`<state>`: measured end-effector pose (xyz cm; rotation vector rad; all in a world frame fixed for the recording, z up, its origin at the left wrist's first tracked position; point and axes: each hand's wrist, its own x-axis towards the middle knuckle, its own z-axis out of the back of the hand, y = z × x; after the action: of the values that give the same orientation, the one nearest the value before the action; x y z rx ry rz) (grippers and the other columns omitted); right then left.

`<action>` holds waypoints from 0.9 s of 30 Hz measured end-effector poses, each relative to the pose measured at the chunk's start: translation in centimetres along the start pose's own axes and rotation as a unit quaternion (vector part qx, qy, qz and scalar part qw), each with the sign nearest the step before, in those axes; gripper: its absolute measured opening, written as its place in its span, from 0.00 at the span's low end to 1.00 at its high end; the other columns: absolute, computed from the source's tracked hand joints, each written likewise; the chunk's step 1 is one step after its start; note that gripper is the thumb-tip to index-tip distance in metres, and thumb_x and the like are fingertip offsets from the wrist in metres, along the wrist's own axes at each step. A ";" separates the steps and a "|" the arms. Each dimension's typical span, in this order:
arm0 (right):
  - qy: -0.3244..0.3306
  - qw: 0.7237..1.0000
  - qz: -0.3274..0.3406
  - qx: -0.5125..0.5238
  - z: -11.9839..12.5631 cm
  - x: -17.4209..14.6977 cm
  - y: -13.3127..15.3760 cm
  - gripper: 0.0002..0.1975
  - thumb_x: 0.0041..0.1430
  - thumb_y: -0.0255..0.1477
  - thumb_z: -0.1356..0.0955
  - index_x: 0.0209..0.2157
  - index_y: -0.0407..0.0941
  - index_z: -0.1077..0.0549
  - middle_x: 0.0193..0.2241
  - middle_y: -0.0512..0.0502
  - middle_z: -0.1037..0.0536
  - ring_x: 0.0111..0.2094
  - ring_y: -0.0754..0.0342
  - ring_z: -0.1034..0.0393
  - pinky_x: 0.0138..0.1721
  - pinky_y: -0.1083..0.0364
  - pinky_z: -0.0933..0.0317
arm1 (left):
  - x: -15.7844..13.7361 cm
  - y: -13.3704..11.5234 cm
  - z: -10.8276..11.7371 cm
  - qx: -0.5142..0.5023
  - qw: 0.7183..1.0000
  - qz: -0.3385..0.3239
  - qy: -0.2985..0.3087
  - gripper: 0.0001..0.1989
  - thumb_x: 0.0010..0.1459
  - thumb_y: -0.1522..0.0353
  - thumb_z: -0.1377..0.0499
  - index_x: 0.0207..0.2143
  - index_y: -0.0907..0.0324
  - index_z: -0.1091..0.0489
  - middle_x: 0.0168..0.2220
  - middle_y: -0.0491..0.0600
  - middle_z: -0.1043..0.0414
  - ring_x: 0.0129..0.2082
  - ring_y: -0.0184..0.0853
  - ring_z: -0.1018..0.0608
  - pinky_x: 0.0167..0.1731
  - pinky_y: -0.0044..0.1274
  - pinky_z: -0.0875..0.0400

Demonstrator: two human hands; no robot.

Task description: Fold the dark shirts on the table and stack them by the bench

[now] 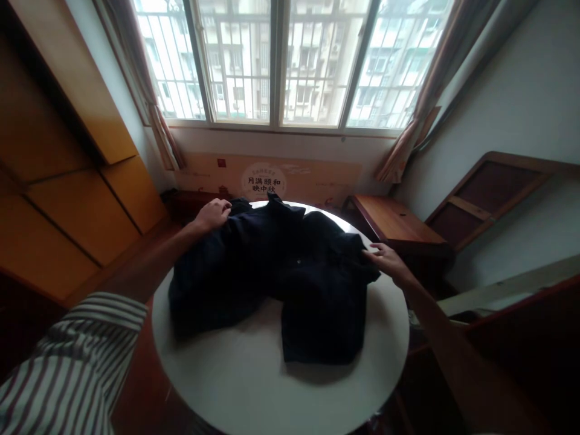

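Observation:
A dark navy garment (267,254) lies spread and rumpled across a round white table (254,386). It has one small pale button-like spot near its middle, and its near edge parts into two wide panels with the tabletop showing between them. Whether it is a shirt or shorts I cannot tell. My left hand (216,214) is closed on the garment's far left edge, fingers bent over the cloth. At the right edge, my right hand (385,260) pinches a corner of the same garment between thumb and fingers.
Beyond the table stands a long printed cardboard panel (317,175) below a barred window (312,66). A wooden stool or bench (394,220) and a leaning wooden frame (493,193) are at the right. Yellow-orange cabinets (86,211) line the left side.

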<state>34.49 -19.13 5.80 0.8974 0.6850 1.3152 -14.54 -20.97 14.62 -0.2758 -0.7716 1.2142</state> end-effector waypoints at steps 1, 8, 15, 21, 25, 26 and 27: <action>-0.005 0.998 0.001 -0.060 -0.4 -0.3 -0.7 0.25 0.48 0.39 0.27 0.45 0.39 0.27 0.32 0.39 0.21 0.29 0.48 0.25 0.29 0.53 0.31 | -0.7 0.4 -0.9 0.031 0.999 -0.008 0.010 0.11 0.61 0.61 0.42 0.40 0.59 0.27 0.35 0.49 0.24 0.38 0.36 0.24 0.44 0.26 0.29; 0.001 0.934 0.214 -0.285 -3.4 -6.7 -3.0 0.31 0.54 0.49 0.30 0.50 0.39 0.28 0.46 0.31 0.26 0.48 0.37 0.30 0.52 0.43 0.36 | -7.4 1.9 -6.7 0.196 0.973 -0.059 0.109 0.20 0.64 0.55 0.47 0.47 0.60 0.27 0.51 0.55 0.29 0.49 0.42 0.26 0.53 0.30 0.33; 0.030 0.909 0.074 -0.409 -3.7 -10.9 -2.7 0.46 0.56 0.57 0.37 0.63 0.34 0.42 0.39 0.26 0.23 0.42 0.31 0.26 0.43 0.40 0.33 | -9.2 3.0 -8.1 0.338 0.929 -0.040 0.147 0.25 0.63 0.55 0.45 0.55 0.63 0.33 0.52 0.62 0.31 0.49 0.48 0.25 0.49 0.36 0.32; 0.130 0.910 0.118 -0.376 -5.6 -11.6 -3.2 0.27 0.64 0.31 0.38 0.61 0.33 0.41 0.49 0.28 0.24 0.49 0.39 0.27 0.49 0.48 0.36 | -9.9 0.0 -10.0 0.357 0.895 -0.032 0.265 0.13 0.65 0.71 0.53 0.40 0.64 0.28 0.37 0.59 0.24 0.36 0.43 0.19 0.37 0.29 0.28; 0.104 0.899 0.147 -0.398 -5.9 -9.4 -3.5 0.25 0.59 0.16 0.41 0.58 0.34 0.34 0.48 0.30 0.25 0.48 0.43 0.28 0.49 0.50 0.37 | -12.8 -5.1 -10.0 0.298 0.867 -0.064 0.394 0.12 0.61 0.67 0.48 0.32 0.63 0.26 0.34 0.60 0.22 0.33 0.45 0.19 0.30 0.29 0.27; 0.085 0.897 0.155 -0.405 -5.7 -8.4 -3.6 0.26 0.57 0.14 0.42 0.57 0.35 0.32 0.47 0.30 0.25 0.47 0.44 0.28 0.49 0.50 0.37 | -13.6 -6.6 -9.8 0.253 0.845 -0.084 0.464 0.12 0.60 0.66 0.47 0.29 0.62 0.27 0.31 0.59 0.22 0.31 0.44 0.19 0.28 0.28 0.28; 0.068 0.897 0.164 -0.404 -5.5 -7.3 -3.6 0.27 0.55 0.13 0.42 0.56 0.36 0.30 0.46 0.31 0.26 0.46 0.44 0.29 0.49 0.50 0.37 | -14.3 -8.1 -9.5 0.186 0.809 -0.098 0.549 0.13 0.60 0.65 0.46 0.26 0.61 0.28 0.28 0.56 0.22 0.29 0.43 0.19 0.27 0.27 0.28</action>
<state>30.63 -25.49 -0.57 0.2345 0.0374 1.7750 -4.24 -34.91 6.95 -0.4871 0.4476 0.7780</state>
